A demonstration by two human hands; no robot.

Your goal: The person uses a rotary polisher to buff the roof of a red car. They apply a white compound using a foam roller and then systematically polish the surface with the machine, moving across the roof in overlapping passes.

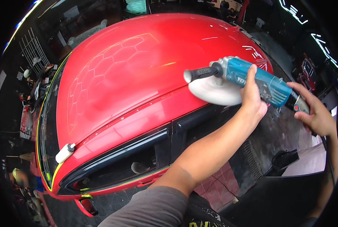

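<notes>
A teal electric polisher (277, 87) spans the space between my two hands, at the right of the red car roof (146, 79). My left hand (253, 92) is wrapped round the middle of its body, thumb up along the side. My right hand (316, 111) closes on the dark rear grip, near a red button. The round whitish polishing pad (214, 92) faces down over the roof's near edge; whether it touches the paint I cannot tell. A black side handle (205, 72) sticks out to the left, with no hand on it.
A white squeeze bottle (64, 154) lies by the windshield corner. Yellow-green masking tape (44, 102) borders the windshield. Below the roof are side windows (135, 162) and a red mirror (86, 207). A dark cord (330, 159) hangs beside my right forearm. Another person (21, 178) is at lower left.
</notes>
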